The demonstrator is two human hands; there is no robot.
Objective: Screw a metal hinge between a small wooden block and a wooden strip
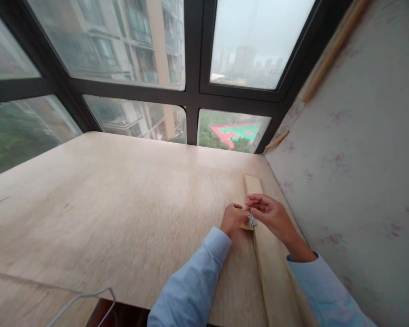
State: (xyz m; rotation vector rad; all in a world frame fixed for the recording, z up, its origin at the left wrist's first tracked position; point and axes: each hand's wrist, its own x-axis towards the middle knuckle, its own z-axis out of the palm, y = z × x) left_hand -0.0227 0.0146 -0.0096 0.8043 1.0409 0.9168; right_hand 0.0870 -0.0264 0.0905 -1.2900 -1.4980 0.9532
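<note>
A small silver metal hinge with holes (pixel 251 220) is seen where a small flat piece of light brown wood (pixel 241 212) meets the left edge of a long flat pale wooden board (pixel 276 268). The small wood is gripped by the left hand (pixel 233 219). The right hand (pixel 271 215) is held over the board, fingers bent, with its tips by the hinge; whether something tiny is pinched there cannot be told.

Counted from the hinge, lots of bare room is left at nine o'clock on the wide cream tabletop (pixel 122 195). Little room is left at three o'clock, where the board is followed closely by a white wall with pink flowers (pixel 354 159). At twelve o'clock the tabletop is ended by a dark-framed window (pixel 192 95). At eight o'clock a bent grey wire (pixel 85 295) is cut off by the bottom of the view, and so is the board's near end. Part of the small wood is hidden by fingers.
</note>
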